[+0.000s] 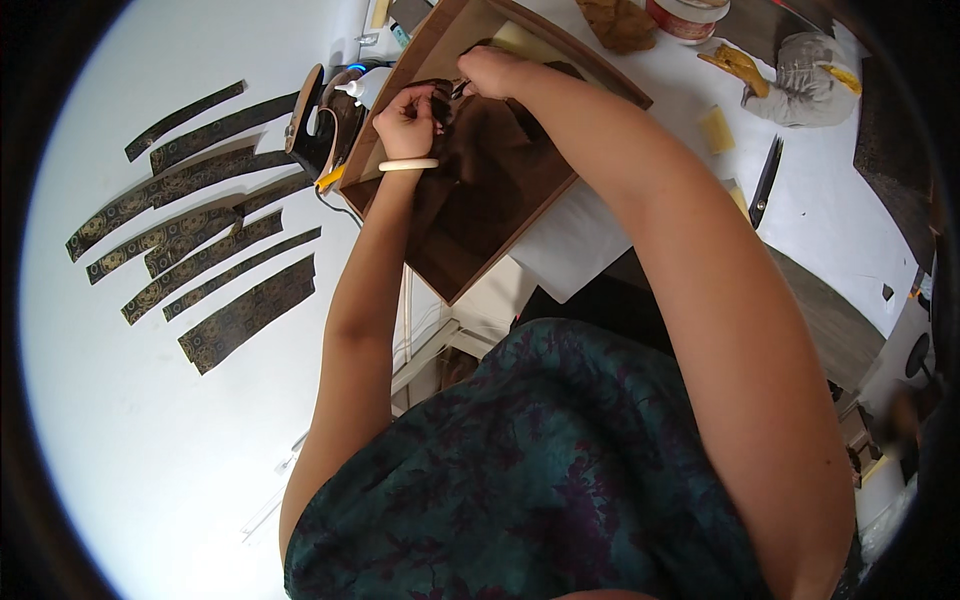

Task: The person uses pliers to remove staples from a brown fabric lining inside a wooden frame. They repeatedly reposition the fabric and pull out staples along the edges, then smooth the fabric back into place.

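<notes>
Left hand (405, 122), 11 o'clock: fingers narrowed at the dark brown cloth (485, 170) inside the wooden tray (420, 50), 12 o'clock; grip unclear. Right hand (488, 72), 12 o'clock: fingers curled; hold cannot be told. Keep cloth tension even. Bottle (367, 87) crowds the tray's left wall; scissors (767, 182), 2 o'clock, lie well apart.

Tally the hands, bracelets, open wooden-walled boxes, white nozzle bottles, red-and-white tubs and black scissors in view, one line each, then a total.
Hands: 2, left hand and right hand
Bracelet: 1
Open wooden-walled box: 1
White nozzle bottle: 1
Red-and-white tub: 1
Black scissors: 1
Total: 7
</notes>
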`<state>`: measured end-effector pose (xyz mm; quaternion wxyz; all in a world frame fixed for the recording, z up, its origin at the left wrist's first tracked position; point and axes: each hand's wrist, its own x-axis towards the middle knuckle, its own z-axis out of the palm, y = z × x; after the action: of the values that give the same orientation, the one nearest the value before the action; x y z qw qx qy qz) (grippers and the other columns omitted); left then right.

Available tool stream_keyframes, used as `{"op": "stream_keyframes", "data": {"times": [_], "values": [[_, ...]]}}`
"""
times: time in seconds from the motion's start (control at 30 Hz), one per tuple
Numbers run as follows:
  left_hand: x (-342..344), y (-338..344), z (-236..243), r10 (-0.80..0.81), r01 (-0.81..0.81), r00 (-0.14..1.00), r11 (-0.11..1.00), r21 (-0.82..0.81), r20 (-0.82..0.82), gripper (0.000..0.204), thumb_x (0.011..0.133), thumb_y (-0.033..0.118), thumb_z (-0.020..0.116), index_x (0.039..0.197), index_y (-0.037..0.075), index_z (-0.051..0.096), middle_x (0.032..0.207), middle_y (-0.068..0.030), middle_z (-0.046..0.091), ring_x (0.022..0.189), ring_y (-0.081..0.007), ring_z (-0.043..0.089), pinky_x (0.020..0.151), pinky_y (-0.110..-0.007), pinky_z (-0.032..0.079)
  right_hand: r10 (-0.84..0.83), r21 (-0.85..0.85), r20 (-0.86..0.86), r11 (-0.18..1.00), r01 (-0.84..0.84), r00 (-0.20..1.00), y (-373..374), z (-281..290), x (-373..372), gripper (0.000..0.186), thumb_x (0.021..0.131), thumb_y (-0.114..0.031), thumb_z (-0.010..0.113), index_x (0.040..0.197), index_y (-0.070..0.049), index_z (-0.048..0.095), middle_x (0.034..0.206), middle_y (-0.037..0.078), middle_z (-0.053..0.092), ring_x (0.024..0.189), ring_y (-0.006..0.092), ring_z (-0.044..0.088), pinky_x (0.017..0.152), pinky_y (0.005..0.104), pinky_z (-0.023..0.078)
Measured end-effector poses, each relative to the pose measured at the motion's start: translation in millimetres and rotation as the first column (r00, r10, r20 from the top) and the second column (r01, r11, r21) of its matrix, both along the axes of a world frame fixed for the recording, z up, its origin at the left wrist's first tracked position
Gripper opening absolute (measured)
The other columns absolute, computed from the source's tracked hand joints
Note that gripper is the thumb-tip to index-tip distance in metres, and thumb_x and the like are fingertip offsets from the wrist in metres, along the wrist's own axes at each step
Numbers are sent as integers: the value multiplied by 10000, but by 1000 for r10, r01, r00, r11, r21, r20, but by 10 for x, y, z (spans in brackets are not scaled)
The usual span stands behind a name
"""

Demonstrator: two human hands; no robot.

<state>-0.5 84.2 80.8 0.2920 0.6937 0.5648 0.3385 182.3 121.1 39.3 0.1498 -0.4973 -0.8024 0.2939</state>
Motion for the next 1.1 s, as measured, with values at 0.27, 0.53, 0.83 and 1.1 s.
{"op": "stream_keyframes", "data": {"times": [0.27,0.53,0.83,1.1], "values": [[-27,27,-7,-15,15,999,1000,-3,42,123,912,-37,603,947,-17,720,612,-43,639,480,-89,594,443,-248,481,47,-4,14,999,-47,999,1,-93,-139,291,848,-239,745,961,28,715,969,224,696,977,389,662,845,461,533],[-61,-15,-1,-8,8,1000,999,-45,6,127,937,-32,591,991,-25,706,731,-62,667,543,-110,604,489,-253,492,61,-59,-3,996,-61,998,-33,-5,-158,285,860,-215,722,994,36,720,1049,252,686,1033,411,647,880,473,534],[-48,-133,122,-112,345,781,897,277,-614,188,810,65,668,998,72,664,1029,-119,640,869,-363,660,722,-435,551,32,24,23,999,-33,999,-6,-88,-127,266,835,-226,751,893,28,701,954,229,691,984,390,657,852,461,528],[-197,-43,171,-38,391,632,878,277,-774,162,787,62,643,937,120,659,1015,-49,646,736,-304,675,619,-422,554,61,22,43,998,-62,997,-57,20,-143,289,838,-234,746,928,36,697,977,226,692,991,389,657,867,458,529]]}}
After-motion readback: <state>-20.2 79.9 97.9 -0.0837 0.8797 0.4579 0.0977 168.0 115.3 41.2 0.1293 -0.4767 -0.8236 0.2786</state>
